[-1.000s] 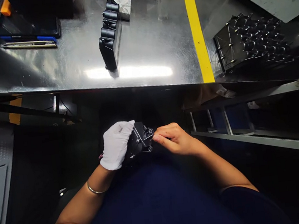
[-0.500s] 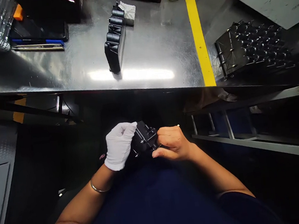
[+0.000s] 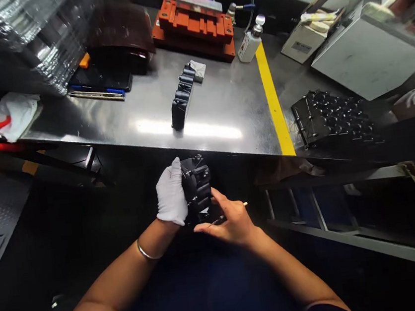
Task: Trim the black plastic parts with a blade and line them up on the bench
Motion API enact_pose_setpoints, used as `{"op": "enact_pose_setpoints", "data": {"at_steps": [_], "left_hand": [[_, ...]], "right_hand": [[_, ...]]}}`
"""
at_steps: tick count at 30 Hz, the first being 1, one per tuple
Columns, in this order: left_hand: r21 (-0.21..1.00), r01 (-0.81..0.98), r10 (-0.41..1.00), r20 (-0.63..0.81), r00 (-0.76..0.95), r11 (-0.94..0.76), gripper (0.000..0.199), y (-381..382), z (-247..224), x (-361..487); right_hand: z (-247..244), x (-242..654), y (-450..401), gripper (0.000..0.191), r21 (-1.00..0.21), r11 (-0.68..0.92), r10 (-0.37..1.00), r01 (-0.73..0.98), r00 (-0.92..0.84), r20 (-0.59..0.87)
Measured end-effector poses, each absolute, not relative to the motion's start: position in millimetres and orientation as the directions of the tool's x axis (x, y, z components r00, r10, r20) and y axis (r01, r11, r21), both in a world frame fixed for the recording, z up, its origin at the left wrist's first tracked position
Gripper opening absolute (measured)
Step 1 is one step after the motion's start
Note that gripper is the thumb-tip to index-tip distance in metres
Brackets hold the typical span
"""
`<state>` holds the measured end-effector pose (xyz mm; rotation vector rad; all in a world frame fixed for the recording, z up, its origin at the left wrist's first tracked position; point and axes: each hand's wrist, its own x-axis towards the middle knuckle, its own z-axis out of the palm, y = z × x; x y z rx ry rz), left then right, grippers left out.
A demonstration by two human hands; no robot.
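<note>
Black part [image 3: 203,191], one, is gripped by left hand [image 3: 171,194]; right hand [image 3: 233,221] grips one tool [image 3: 220,220].

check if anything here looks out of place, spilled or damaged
Nothing is visibly spilled or broken. One mismatch: the left hand wears a white fabric glove, while the right hand is bare. A crumpled white cloth lies loosely heaped at the left of the shiny steel bench, looking untidy.

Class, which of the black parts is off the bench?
The held part, in the gloved left hand; the lone part and the cluster right of the yellow stripe rest on the bench.
</note>
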<state>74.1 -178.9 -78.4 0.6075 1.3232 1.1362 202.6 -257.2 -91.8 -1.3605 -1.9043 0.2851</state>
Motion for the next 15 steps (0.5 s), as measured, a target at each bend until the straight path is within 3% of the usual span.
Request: {"op": "enact_pose_setpoints", "data": {"at_steps": [3,6,8,11,15], "left_hand": [[0.934,-0.311,0.958,-0.237,-0.164,0.178,0.028,-137.9,-74.2,83.6],[0.995,0.000,0.952,0.097,-0.291,-0.102,0.033,-84.1,-75.6,81.5],[0.987,0.081,0.953,0.155,-0.261,-0.138,0.049,-52.6,-81.1,78.2],[0.973,0.168,0.976,0.179,-0.124,-0.157,0.048,-27.3,-91.7,76.7],[0.942,0.276,0.976,0.211,-0.046,-0.191,0.047,-26.2,-99.3,75.7]], "right_hand": [[-83.2,211.2,-232.9,0.058,-0.681,0.219,0.947,0.699,0.017,0.322],[-56.6,236.9,-179.3,0.052,-0.741,-0.015,0.958,0.672,0.220,0.181],[-37.4,252.4,-134.6,0.053,-0.660,-0.144,0.937,0.737,0.316,0.148],[-19.3,258.3,-71.0,0.050,-0.471,-0.288,0.946,0.834,0.324,-0.004],[-16.8,233.2,-13.4,0.041,-0.473,-0.247,0.960,0.846,0.278,-0.003]]}}
